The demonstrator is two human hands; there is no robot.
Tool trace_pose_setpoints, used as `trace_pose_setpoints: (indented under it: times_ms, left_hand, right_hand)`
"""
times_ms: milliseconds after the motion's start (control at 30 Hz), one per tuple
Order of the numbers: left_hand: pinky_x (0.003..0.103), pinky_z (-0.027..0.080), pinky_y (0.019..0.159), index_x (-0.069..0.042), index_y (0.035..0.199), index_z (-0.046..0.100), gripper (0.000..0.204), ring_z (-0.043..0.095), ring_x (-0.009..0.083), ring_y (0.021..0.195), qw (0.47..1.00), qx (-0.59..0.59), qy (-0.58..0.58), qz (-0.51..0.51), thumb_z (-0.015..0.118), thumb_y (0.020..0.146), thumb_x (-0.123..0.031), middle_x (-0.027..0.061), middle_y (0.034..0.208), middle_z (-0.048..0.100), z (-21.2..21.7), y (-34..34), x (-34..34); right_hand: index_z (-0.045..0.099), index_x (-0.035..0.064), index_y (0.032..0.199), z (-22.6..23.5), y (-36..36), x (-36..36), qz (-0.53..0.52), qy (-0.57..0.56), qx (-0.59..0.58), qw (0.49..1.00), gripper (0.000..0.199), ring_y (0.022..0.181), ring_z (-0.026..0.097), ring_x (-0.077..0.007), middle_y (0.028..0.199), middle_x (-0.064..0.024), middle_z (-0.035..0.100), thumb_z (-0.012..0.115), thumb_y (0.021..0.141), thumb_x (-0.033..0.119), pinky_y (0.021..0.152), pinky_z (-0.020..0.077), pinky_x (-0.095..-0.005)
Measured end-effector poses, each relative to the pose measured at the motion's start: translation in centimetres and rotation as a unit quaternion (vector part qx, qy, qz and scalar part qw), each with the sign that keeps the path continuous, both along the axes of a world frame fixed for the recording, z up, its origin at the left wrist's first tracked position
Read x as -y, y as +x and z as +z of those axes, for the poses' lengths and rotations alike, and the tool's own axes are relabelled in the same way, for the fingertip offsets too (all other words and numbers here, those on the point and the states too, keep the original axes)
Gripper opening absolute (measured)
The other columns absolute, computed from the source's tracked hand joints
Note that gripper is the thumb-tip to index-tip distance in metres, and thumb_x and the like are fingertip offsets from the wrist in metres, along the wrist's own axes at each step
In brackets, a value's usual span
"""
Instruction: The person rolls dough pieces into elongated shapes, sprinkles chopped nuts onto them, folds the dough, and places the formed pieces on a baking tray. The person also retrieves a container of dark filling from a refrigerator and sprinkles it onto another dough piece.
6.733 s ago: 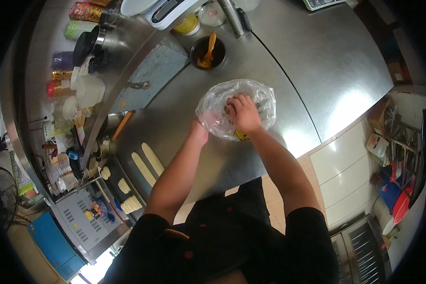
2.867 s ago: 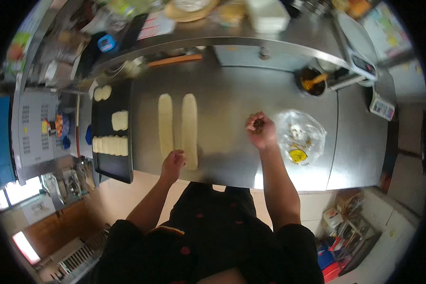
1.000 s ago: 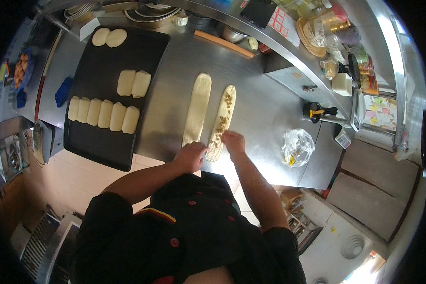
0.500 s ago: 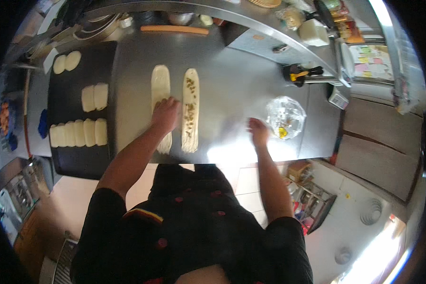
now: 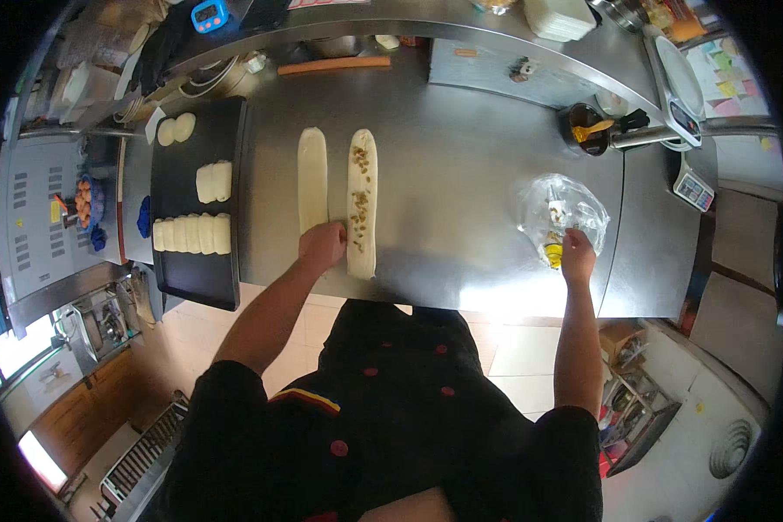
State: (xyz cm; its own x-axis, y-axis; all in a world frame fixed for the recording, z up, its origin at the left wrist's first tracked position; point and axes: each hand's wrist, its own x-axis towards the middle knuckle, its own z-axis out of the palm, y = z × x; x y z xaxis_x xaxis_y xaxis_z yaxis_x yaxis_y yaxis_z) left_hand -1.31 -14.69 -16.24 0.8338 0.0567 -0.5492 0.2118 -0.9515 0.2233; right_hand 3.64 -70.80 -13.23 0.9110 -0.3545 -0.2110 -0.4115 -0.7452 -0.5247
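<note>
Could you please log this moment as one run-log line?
left hand: resting on plain dough strip | right hand: reaching into clear plastic bag | topped dough strip: beside plain one

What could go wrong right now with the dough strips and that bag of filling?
The left hand rests on the near end of the plain dough strip, so pressure might flatten it. The right hand reaches into the clear plastic bag near the steel table front edge; a tug could drag it off.

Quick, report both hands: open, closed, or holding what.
Left hand: curled, resting on the near end of the plain dough strip; no clear grip.
Right hand: reaching into the clear plastic bag; grip cannot be told.
</note>
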Motion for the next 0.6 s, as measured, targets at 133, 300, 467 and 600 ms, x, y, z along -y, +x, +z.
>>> trace_pose_setpoints:
  times_ms: [133,300,467,600]
  left_hand:
    - [0.044,0.056,0.082,-0.015,0.102,0.073,0.019,0.071,0.0306,0.095,0.998,-0.044,0.034,0.034,0.068,0.089,-0.028,0.0103,0.099,0.075,1.2,0.5,2.2]
    - [0.040,0.056,0.086,-0.010,0.106,0.069,0.020,0.071,0.0287,0.094,0.986,0.083,-0.023,0.143,0.068,0.092,-0.024,0.0096,0.102,0.074,-2.0,3.3,0.2]
    - [0.038,0.056,0.090,-0.013,0.118,0.070,0.025,0.071,0.0283,0.096,0.989,0.121,-0.024,0.082,0.068,0.093,-0.017,0.0070,0.105,0.074,-2.6,9.5,1.2]
    - [0.039,0.055,0.095,-0.014,0.127,0.067,0.038,0.066,0.0263,0.113,0.971,0.153,-0.126,0.133,0.075,0.092,-0.026,0.0121,0.129,0.065,1.6,10.5,9.9]
  right_hand:
    - [0.069,0.0073,0.117,-2.6,0.9,1.7,0.080,-0.031,0.045,0.995,0.028,0.104,0.069,-0.0295,0.116,-0.0145,0.071,0.066,0.089,0.007,0.091,0.0550,-0.0386]
    - [0.072,0.0104,0.107,-3.2,2.5,1.4,0.056,-0.032,0.009,0.998,0.022,0.094,0.071,-0.0346,0.101,-0.0151,0.074,0.065,0.087,0.007,0.085,0.0561,-0.0427]
    - [0.073,0.0086,0.102,-3.0,2.5,0.6,0.092,-0.020,0.016,0.995,0.018,0.094,0.071,-0.0350,0.102,-0.0158,0.074,0.063,0.088,0.010,0.085,0.0562,-0.0438]
    - [0.073,0.0082,0.102,-3.2,2.3,1.0,0.079,-0.026,0.013,0.996,0.017,0.092,0.071,-0.0343,0.099,-0.0152,0.074,0.067,0.087,0.014,0.084,0.0559,-0.0438]
